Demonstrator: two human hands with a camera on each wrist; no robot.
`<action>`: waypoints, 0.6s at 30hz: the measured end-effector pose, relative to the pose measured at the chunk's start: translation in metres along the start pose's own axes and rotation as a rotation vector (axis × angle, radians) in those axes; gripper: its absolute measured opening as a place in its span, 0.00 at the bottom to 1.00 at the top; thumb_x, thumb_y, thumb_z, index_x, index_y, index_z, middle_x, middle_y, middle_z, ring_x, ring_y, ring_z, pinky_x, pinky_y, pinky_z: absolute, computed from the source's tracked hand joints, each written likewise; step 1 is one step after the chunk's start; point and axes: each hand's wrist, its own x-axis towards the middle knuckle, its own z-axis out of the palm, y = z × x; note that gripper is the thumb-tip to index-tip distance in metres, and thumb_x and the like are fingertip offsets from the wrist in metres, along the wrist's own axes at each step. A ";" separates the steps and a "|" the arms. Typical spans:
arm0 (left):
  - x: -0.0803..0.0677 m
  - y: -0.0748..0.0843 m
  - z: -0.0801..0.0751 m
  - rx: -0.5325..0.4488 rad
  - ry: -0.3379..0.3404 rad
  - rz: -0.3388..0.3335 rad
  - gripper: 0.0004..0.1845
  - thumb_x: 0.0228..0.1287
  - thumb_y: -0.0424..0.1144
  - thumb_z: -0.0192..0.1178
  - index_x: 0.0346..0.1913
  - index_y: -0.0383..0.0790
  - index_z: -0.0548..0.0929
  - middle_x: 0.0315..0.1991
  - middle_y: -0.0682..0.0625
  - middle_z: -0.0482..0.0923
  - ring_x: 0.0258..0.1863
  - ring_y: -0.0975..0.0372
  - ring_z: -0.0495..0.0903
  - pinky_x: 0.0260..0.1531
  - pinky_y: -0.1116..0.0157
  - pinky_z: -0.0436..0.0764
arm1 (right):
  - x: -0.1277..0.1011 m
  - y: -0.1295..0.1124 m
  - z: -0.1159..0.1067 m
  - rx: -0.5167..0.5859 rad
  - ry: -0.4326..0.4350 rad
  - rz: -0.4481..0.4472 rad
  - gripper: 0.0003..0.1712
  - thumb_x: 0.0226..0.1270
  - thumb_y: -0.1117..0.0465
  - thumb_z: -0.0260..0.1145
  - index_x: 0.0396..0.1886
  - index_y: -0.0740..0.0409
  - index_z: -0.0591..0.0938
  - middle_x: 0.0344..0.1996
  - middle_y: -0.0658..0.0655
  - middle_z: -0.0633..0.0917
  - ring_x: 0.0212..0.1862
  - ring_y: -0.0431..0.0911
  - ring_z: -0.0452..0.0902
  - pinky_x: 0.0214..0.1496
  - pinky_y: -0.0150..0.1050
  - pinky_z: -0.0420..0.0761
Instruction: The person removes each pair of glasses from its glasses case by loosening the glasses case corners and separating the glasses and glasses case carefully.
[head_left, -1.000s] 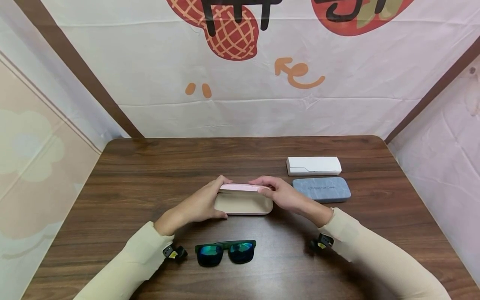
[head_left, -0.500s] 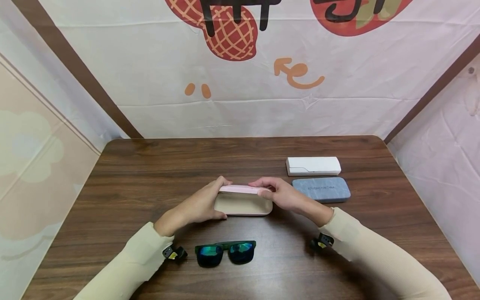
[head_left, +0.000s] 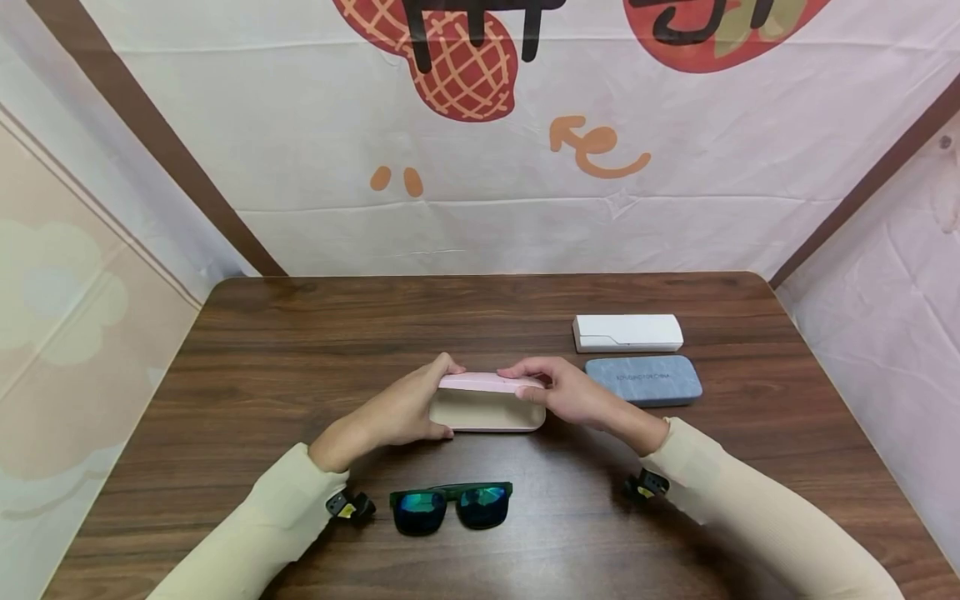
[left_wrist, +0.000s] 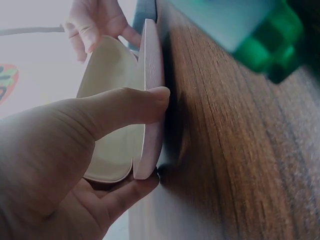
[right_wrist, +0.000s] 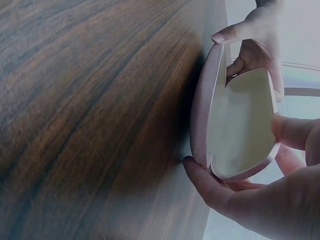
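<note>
Both hands are gripping a pink glasses case (head_left: 487,402) that is sitting near the middle of the brown wooden desk (head_left: 300,350). The case is standing partly open, its cream lining facing the person. The left hand (head_left: 397,410) is curling round the case's left end, with the thumb pressing on the lower shell's edge and the fingers wrapping over the lid. The right hand (head_left: 566,392) is clasping the right end in the same way, fingers lying along the top of the lid and the thumb tucking in at the opening. In the left wrist view the thumb (left_wrist: 125,107) is lying across the pink rim of the case (left_wrist: 150,100); in the right wrist view the fingers (right_wrist: 207,182) are hooking under the case (right_wrist: 235,120) near its hinge, though the blur is making the exact contact hard to judge.

A pair of dark sunglasses (head_left: 452,504) with green-blue mirrored lenses is lying folded on the desk just in front of the case, between the two sleeves. To the right, a grey-blue case (head_left: 643,380) is resting just beside the right hand, and a white case (head_left: 627,332) is sitting just behind it.
</note>
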 end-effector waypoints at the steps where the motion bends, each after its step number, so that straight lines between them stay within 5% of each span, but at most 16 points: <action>1: 0.000 0.000 0.000 -0.001 -0.001 -0.006 0.40 0.47 0.34 0.82 0.59 0.44 0.66 0.64 0.43 0.75 0.61 0.51 0.76 0.60 0.49 0.75 | 0.000 0.000 0.000 -0.003 -0.001 0.000 0.17 0.74 0.66 0.64 0.60 0.59 0.84 0.60 0.60 0.82 0.55 0.49 0.78 0.52 0.41 0.79; 18: -0.006 -0.001 -0.002 0.048 -0.046 0.049 0.44 0.47 0.28 0.78 0.66 0.42 0.63 0.64 0.41 0.70 0.60 0.53 0.73 0.59 0.51 0.76 | 0.000 -0.001 -0.002 -0.080 -0.018 -0.016 0.17 0.71 0.67 0.67 0.58 0.55 0.86 0.59 0.57 0.84 0.55 0.47 0.77 0.55 0.43 0.77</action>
